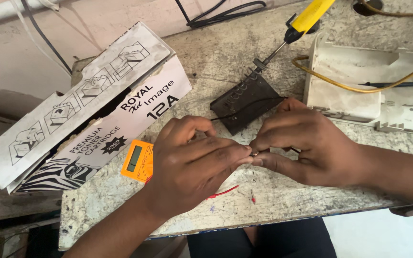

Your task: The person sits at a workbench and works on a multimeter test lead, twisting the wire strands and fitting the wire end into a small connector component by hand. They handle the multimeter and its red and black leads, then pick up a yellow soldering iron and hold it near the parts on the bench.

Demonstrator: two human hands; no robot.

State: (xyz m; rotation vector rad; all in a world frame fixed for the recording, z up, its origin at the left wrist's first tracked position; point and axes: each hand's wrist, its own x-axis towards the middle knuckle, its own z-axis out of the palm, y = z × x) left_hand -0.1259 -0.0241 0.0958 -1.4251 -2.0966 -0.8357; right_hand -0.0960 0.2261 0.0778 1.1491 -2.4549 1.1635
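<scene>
Two hands meet over the middle of the worktop [273, 200], fingertips pressed together around a tiny metallic part [255, 153] that sits between them, just above the scuffed surface. The left hand [194, 160] comes in from the lower left with its wrist low and its fingers stretched flat toward the right, thumb and forefinger closed on the part from that side. The right hand [307, 145] reaches in from the right edge, knuckles arched up, and pinches the same part from the other side; a thin dark wire [244, 111] seems to run from this pinch back toward the dark soldering stand [244, 102] just behind the hands, though where it ends under the fingers is hidden. Holding the piece at both ends probably keeps so small a thing steady and close under the eye. The yellow-handled soldering iron [296, 26] rests with its tip in the stand's coil, likely parked there to keep the tip off the worktop yet near. An orange multimeter [137, 160] lies partly under the left hand, with a red lead [223, 192] trailing out below the palm. A long cardboard box [92, 105] lies to the left, and a cream plastic housing [354, 81] crossed by a yellow cable [359, 88] sits to the right.
</scene>
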